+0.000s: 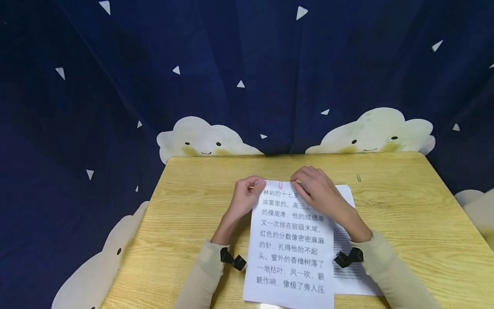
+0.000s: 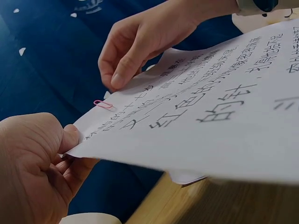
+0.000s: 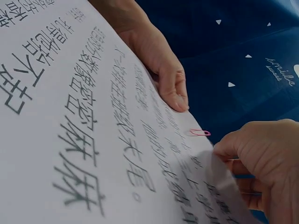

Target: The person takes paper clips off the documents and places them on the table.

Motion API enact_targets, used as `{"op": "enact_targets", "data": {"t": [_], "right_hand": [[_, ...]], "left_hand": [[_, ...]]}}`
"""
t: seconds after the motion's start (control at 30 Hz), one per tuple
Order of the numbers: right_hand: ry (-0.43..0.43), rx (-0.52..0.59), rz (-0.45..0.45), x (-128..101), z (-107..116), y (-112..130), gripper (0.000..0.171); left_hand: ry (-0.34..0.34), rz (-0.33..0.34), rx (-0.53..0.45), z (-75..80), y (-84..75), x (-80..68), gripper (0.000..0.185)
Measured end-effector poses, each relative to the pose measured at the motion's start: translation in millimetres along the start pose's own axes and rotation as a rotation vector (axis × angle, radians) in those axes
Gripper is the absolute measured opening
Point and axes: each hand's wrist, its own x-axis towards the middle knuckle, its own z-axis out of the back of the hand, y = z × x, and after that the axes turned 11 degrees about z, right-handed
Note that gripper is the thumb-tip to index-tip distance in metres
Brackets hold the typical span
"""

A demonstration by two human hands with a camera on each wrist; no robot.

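Note:
A stack of white printed sheets (image 1: pixel 291 240) with large black characters lies on the wooden table (image 1: pixel 185 223). A pink paper clip (image 1: pixel 280 185) sits on the middle of its top edge, also visible as the pink clip (image 2: pixel 103 104) in the left wrist view and the pink clip (image 3: pixel 200 132) in the right wrist view. My left hand (image 1: pixel 257 185) pinches the stack's top left corner, thumb on top. My right hand (image 1: pixel 298 180) pinches the top edge just right of the clip. The held end of the sheets (image 2: pixel 210 116) is lifted off the table.
A green paper clip (image 1: pixel 359 178) lies loose on the table to the right of my hands. A second printed sheet (image 1: pixel 347 270) sticks out from under the stack on the right. A dark blue cloth (image 1: pixel 247 64) with clouds hangs behind the table.

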Motion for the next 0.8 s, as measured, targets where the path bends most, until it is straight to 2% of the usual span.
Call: {"op": "enact_targets", "data": {"t": [0.4,0.8], "right_hand": [[-0.013,0.022,-0.024,-1.0,-9.5,7.7,0.005],[-0.021,0.027,-0.022,1.5,-9.3,9.4,0.007]], "left_hand": [[0.048,0.014,-0.011,-9.7,-5.6,-5.2,0.021],[0.041,0.006,0.007,-9.0,-4.8,-3.5,0.020]]}}
